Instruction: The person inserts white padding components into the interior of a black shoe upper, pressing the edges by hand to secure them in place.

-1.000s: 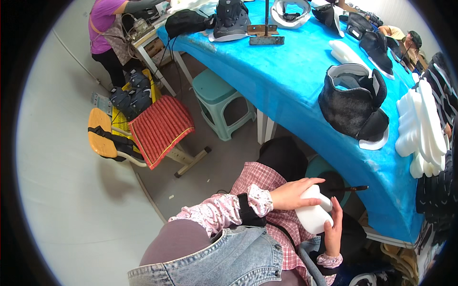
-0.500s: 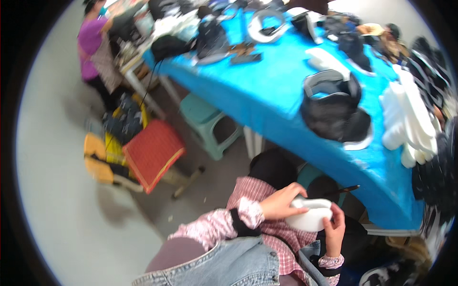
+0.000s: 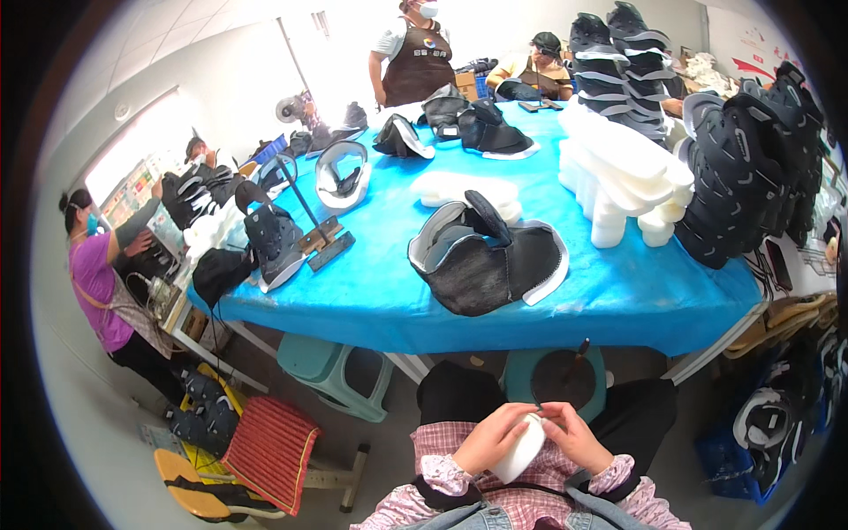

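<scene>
We're gripping a white curved piece [image 3: 519, 457] low over our lap, L hand [image 3: 488, 439] & R hand [image 3: 579, 439] meeting at its upper end, both nearly closed w/ fingers bent round it. Just past the hands, a teal stool [image 3: 518, 375] is standing btwn our knees. Further fwd, on the blue-covered bench [image 3: 371, 265], a black boot upper [image 3: 473, 278] is lying; fwd-R of the hands, white pcs [image 3: 609, 172] are sitting piled, black uppers [image 3: 729, 194] stacking up beyond. Past the bench, a person in a dark apron [image 3: 420, 62] is standing.
</scene>
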Available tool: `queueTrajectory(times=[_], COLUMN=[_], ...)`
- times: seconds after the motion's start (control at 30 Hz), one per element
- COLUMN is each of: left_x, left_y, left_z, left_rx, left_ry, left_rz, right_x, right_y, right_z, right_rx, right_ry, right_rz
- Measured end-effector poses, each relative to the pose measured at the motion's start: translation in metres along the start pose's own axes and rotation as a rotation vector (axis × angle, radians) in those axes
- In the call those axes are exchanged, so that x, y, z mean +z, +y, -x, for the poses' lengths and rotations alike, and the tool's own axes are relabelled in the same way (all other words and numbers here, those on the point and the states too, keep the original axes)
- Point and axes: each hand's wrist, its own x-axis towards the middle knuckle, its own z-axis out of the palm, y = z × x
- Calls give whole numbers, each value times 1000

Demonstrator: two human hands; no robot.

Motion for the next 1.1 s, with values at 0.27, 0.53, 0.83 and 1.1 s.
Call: queueTrajectory(times=[0.27,0.53,0.83,1.1], left_x=[-3,0,5,4], left_y=[-1,-6,-10,-3], left_z=[1,1,0,0], left_rx=[40,36,127,80], left_ry=[82,100,212,244], left_rz=[-19,-21,23,-166], right_x=[5,6,10,12], right_y=[-16,-19,-16,-6], right_z=[4,4,5,1], right_rx=[133,90,71,7], right_ry=[-173,-220,-235,-67], right_rz=[58,58,232,213])
